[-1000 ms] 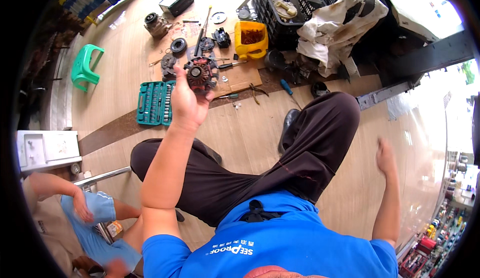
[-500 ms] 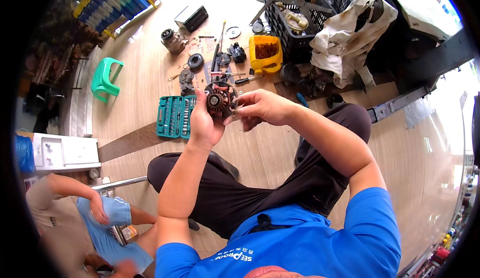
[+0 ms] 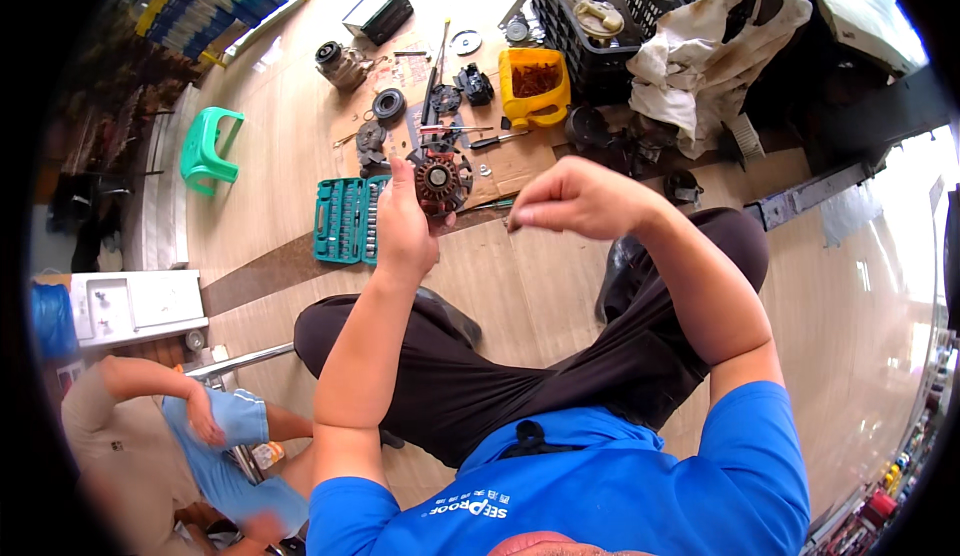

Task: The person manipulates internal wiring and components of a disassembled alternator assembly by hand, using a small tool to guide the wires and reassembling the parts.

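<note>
My left hand [image 3: 408,226] is closed round a round, toothed metal part [image 3: 441,184] with a dark housing and reddish bits, holding it upright over the floor. My right hand [image 3: 570,201] is just to the right of it, apart from it, with fingertips pinched; a small dark bit shows at them, too small to name. Behind the part lie a cardboard sheet [image 3: 400,78] with screwdrivers, a black ring [image 3: 388,106] and several dark metal pieces. An open teal socket case [image 3: 340,218] lies left of my left hand.
A green stool [image 3: 200,153] stands left; a white cabinet [image 3: 140,306] is lower left. A person [image 3: 140,436] sits beside me. A yellow cut jug [image 3: 534,86], black crates [image 3: 590,26] and stained cloth [image 3: 690,66] are at the back right. A metal beam [image 3: 810,191] runs right.
My right hand came up from the lower right to the metal part half a second ago, then moved off it a little to the right, fingertips pinched. My left hand still holds the part.
</note>
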Action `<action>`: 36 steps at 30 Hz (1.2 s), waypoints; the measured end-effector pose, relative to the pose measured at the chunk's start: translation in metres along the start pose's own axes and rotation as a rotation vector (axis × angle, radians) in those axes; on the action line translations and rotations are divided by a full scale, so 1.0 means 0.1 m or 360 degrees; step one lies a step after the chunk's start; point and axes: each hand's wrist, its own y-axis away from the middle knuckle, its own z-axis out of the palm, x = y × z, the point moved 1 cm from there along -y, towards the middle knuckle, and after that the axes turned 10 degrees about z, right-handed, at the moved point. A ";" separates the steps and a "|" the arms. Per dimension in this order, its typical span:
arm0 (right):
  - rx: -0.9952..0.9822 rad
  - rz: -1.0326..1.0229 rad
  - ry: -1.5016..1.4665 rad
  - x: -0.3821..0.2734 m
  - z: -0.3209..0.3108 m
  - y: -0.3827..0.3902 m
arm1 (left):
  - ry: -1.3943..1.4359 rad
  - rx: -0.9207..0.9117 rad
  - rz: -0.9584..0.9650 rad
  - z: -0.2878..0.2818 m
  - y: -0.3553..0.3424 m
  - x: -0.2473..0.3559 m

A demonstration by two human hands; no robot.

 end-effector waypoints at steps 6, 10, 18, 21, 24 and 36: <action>0.0108 0.0096 0.0645 0.48 0.24 -0.30 | 0.0646 0.0042 -0.0210 -0.12 -0.02 0.00; 0.0360 0.0253 0.0723 0.56 0.11 -0.41 | 0.0746 -0.0055 -0.0247 -0.14 0.00 0.00; 0.1461 0.0140 0.0820 0.50 -0.40 -0.28 | 0.0474 -0.0388 -0.0488 -0.14 0.03 0.10; 0.1666 -0.0065 0.0910 0.30 -0.41 -0.16 | 0.0155 -0.0374 -0.0391 -0.09 0.07 0.12; 0.1832 -0.0289 0.1062 0.17 -0.40 0.00 | -0.0222 -0.0317 -0.0164 -0.01 0.07 0.17; 0.0601 -0.0419 0.1305 -0.05 0.32 0.30 | 0.0325 0.0576 0.0272 -0.50 -0.23 0.16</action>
